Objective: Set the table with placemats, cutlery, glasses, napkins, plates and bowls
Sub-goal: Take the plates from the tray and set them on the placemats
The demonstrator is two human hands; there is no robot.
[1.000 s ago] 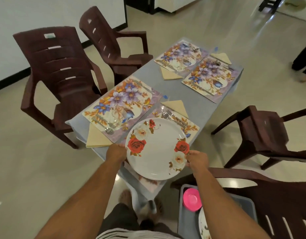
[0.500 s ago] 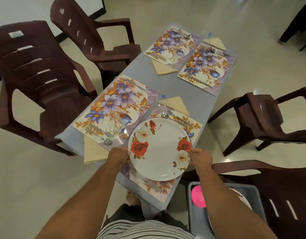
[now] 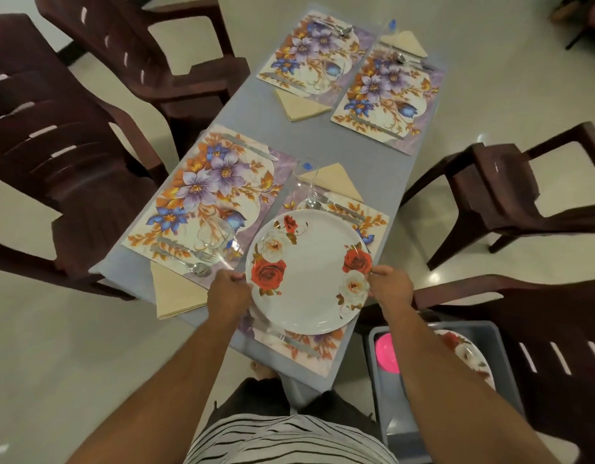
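Observation:
A white plate with red and cream roses [image 3: 311,272] is over the nearest floral placemat [image 3: 373,226] on the grey table [image 3: 383,169]. My left hand [image 3: 227,291] grips its left rim and my right hand [image 3: 391,286] grips its right rim. A knife [image 3: 289,339] lies on the mat below the plate; a fork and spoon [image 3: 326,204] lie beyond it, by a clear glass [image 3: 306,182] and a beige napkin [image 3: 336,180]. Three other floral placemats carry cutlery; the near left one [image 3: 202,199] also has a glass [image 3: 215,234].
Dark brown plastic chairs stand on both sides of the table [image 3: 71,135] [image 3: 510,182]. A grey bin [image 3: 440,380] sits on the chair at my right, holding a pink bowl [image 3: 386,353] and another rose plate [image 3: 470,356]. Beige napkins [image 3: 175,293] [image 3: 299,105] lie beside the mats.
The view has drawn closer and tilted down over the table. The plate, still held by both hands, has moved a little forward and lower over the nearest placemat.

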